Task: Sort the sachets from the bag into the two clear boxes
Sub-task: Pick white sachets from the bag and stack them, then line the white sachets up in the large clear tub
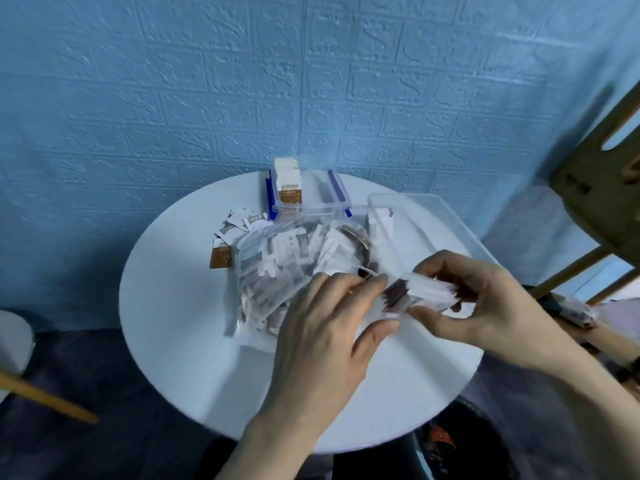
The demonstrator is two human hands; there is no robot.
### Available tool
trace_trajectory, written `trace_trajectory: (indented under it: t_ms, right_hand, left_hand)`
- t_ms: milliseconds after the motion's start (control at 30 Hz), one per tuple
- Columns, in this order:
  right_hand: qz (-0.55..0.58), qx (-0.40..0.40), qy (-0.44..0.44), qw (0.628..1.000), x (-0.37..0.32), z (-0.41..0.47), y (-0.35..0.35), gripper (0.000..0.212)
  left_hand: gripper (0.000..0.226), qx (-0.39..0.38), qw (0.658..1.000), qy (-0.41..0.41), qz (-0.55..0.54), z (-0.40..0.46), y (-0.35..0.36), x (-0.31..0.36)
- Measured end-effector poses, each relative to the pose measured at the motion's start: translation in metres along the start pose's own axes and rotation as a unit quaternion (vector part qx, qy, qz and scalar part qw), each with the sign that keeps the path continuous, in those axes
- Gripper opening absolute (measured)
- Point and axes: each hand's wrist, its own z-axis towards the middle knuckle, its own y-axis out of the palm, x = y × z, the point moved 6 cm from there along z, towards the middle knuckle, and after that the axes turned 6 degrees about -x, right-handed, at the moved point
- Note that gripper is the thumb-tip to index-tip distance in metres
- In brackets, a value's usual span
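Right hand [485,306] pinches a fanned stack of sachets [422,292] near the counter's [194,368] right edge; left hand [332,327] lies loose, steadying them. Loose pinch, so they could slide and scatter before reaching the clear box [460,230].

A round white table [194,368] stands against a blue wall [207,81] embossed with a brick pattern, over a dark floor [104,393]. At the right edge, a wooden chair [602,188] with slotted cutouts rises beside the table, while a wooden leg [45,398] and part of a white seat [15,341] show at lower left. A dark bin [467,445] sits below the table's near rim.
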Motion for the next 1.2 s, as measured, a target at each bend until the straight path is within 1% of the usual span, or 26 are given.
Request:
trace_trajectory:
  t_ms: [67, 100, 167, 233, 300, 367, 433, 567, 700, 767, 833, 867, 900, 933, 967, 1000, 1033, 1100, 1200]
  right_hand:
    - [-0.01, 0.044, 0.023, 0.999, 0.019, 0.011, -0.026, 0.022]
    - [-0.028, 0.055, 0.041, 0.997, 0.032, 0.02, -0.037, 0.021]
    - [-0.086, 0.056, 0.079, 0.992, 0.063, 0.042, -0.052, 0.021]
    - [-0.155, 0.021, 0.12, 0.98, 0.096, 0.066, -0.055, 0.022]
    - [-0.217, -0.038, 0.152, 0.963, 0.125, 0.09, -0.046, 0.024]
    - [-0.255, -0.083, 0.165, 0.949, 0.145, 0.11, -0.033, 0.028]
    - [-0.26, -0.101, 0.15, 0.949, 0.155, 0.128, -0.022, 0.029]
    - [-0.245, -0.096, 0.109, 0.959, 0.161, 0.149, -0.015, 0.028]
    - [-0.264, -0.06, 0.106, 0.957, 0.165, 0.149, -0.021, 0.04]
    - [-0.276, -0.017, 0.131, 0.952, 0.168, 0.147, -0.027, 0.051]
    - [-0.279, 0.015, 0.2, 0.939, 0.175, 0.143, -0.033, 0.068]
    - [-0.266, 0.014, 0.247, 0.932, 0.182, 0.141, -0.034, 0.075]
    - [-0.253, -0.001, 0.286, 0.924, 0.188, 0.138, -0.034, 0.078]
    - [-0.239, -0.026, 0.314, 0.918, 0.193, 0.136, -0.031, 0.074]
    - [-0.218, -0.048, 0.327, 0.918, 0.195, 0.135, -0.026, 0.059]
    - [-0.19, -0.057, 0.322, 0.926, 0.196, 0.134, -0.021, 0.037]
    - [-0.162, -0.054, 0.31, 0.935, 0.194, 0.135, -0.016, 0.02]
    - [-0.117, -0.036, 0.295, 0.948, 0.189, 0.137, -0.009, 0.021]
    - [-0.095, -0.029, 0.307, 0.947, 0.184, 0.139, -0.007, 0.025]
  left_hand:
    - [0.035, 0.013, 0.996, 0.051, 0.074, 0.012, 0.016, 0.012]
    - [0.034, -0.002, 0.992, 0.072, 0.101, 0.017, 0.028, 0.016]
    - [0.04, -0.063, 0.983, 0.092, 0.143, 0.025, 0.054, 0.019]
    - [0.048, -0.118, 0.974, 0.077, 0.18, 0.03, 0.076, 0.016]
    - [0.049, -0.138, 0.971, 0.056, 0.188, 0.032, 0.088, 0.011]
    - [0.045, -0.128, 0.974, 0.05, 0.179, 0.032, 0.095, 0.006]
    - [0.043, -0.107, 0.978, 0.05, 0.171, 0.032, 0.099, 0.002]
    - [0.041, -0.072, 0.982, 0.068, 0.161, 0.033, 0.104, -0.002]
    - [0.039, -0.06, 0.985, 0.066, 0.145, 0.034, 0.105, -0.004]
    - [0.04, -0.066, 0.985, 0.062, 0.147, 0.034, 0.105, -0.004]
    - [0.04, -0.074, 0.985, 0.058, 0.145, 0.034, 0.105, -0.004]
    - [0.04, -0.077, 0.985, 0.056, 0.142, 0.034, 0.104, -0.004]
    - [0.041, -0.08, 0.985, 0.054, 0.14, 0.034, 0.104, -0.004]
    - [0.041, -0.084, 0.986, 0.052, 0.137, 0.034, 0.104, -0.004]
    - [0.042, -0.088, 0.986, 0.05, 0.135, 0.034, 0.104, -0.004]
    - [0.042, -0.092, 0.986, 0.049, 0.133, 0.034, 0.104, -0.004]
    - [0.043, -0.097, 0.986, 0.047, 0.131, 0.034, 0.103, -0.004]
    - [0.043, -0.107, 0.985, 0.043, 0.129, 0.034, 0.102, -0.004]
    - [0.044, -0.111, 0.984, 0.039, 0.131, 0.034, 0.101, -0.004]
